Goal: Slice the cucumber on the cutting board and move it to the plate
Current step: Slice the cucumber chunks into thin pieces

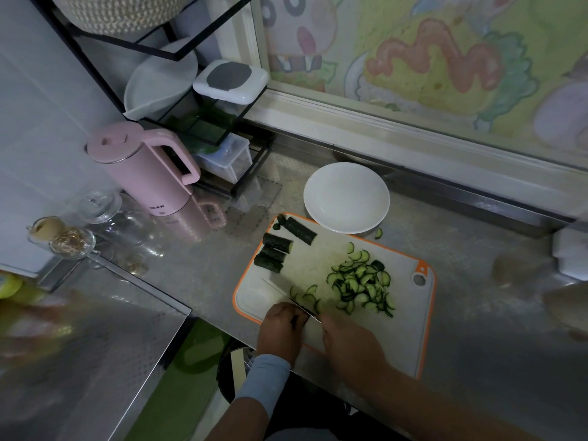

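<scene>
A white cutting board with an orange rim (410, 313) lies on the steel counter. Several dark green cucumber chunks (275, 253) sit at its far left corner. A pile of thin cucumber slices (361, 288) lies toward its right side, and a few fresh slices (307, 296) lie beside the knife blade (286, 294). My right hand (350, 342) grips the knife handle at the board's near edge. My left hand (280, 329) holds down a dark cucumber piece (294, 319) against the blade. The white plate (346, 197) stands just beyond the board, with nothing on it.
A pink kettle (143, 173) and glass jars (101, 214) stand at the left. A black wire rack (203, 122) holding containers sits behind them. One stray slice (378, 233) lies on the counter by the plate. A window ledge (413, 138) runs along the back.
</scene>
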Tool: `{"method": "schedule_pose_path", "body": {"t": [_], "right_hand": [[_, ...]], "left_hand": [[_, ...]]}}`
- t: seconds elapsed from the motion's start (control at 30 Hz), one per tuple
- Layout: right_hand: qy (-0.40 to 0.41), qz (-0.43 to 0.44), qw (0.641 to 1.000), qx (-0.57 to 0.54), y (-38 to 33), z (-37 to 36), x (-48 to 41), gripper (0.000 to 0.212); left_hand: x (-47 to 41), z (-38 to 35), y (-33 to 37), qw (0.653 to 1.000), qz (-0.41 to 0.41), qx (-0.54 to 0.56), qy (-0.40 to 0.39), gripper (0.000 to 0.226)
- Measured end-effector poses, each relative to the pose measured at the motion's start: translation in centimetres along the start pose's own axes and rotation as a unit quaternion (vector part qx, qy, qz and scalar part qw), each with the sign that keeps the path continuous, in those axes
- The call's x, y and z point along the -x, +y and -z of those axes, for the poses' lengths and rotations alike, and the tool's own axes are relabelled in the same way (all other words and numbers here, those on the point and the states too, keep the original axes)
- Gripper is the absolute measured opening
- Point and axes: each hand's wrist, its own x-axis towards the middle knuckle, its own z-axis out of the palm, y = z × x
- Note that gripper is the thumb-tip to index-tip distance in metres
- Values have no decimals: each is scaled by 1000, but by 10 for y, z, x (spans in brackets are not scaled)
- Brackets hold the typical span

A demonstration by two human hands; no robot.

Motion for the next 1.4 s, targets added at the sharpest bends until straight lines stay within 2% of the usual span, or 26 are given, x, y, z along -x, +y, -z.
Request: {"method": "schedule_pose_path", "body": {"t": [0.03,0.17,0.23,0.33,0.53,0.63,0.7,0.77,0.8,0.87,0.93,1.0,1.07,1.13,1.23,1.4], "right_hand": [[-17,-1,1000,5,5,1,7,16],[18,-20,1000,-4,18,-10,20,13],[36,6,999,8,16,-16,16,10],[17,18,1000,16,8,-19,-2,26],[-25,14,1000,-2,-13,-17,-23,38],[1,12,1000,-9,-6,-17,-17,44],[39,21,999,-10,-2,-12,-7,32],[70,29,997,16,4,-12,5,11],[85,32,995,29,8,-13,9,8],[110,42,993,32,16,-15,16,19],[113,42,992,44,19,-19,18,12],[88,57,994,30,18,-22,12,19],[52,37,998,16,11,-18,1,20],[51,35,998,26,2,-16,-10,30],[-12,32,999,17,-14,-11,-20,37],[31,38,999,5,-11,-10,-17,37]], "left_hand": [[0,0,-1,1000,-3,-3,-5,6],[2,-2,-3,1000,-17,-4,-6,8],[3,-1,-2,1000,-26,-10,-4,10],[3,-2,-4,999,-36,-13,-9,9],[3,1,-2,1000,-3,5,-9,2],[3,1,-1,1000,12,6,-13,6],[4,3,-1,1000,10,7,-8,4],[3,4,2,1000,-2,4,-12,11],[3,4,1,1000,-6,0,-13,14],[3,3,0,1000,-4,3,-11,11],[4,1,-2,1000,13,4,-15,7],[4,-1,-5,1000,14,-3,-22,9],[6,0,-4,1000,6,-6,-22,5],[6,0,-5,1000,-21,-9,-17,6],[5,1,-4,1000,-12,3,-22,2],[5,3,-3,1000,10,-3,-29,10]]}}
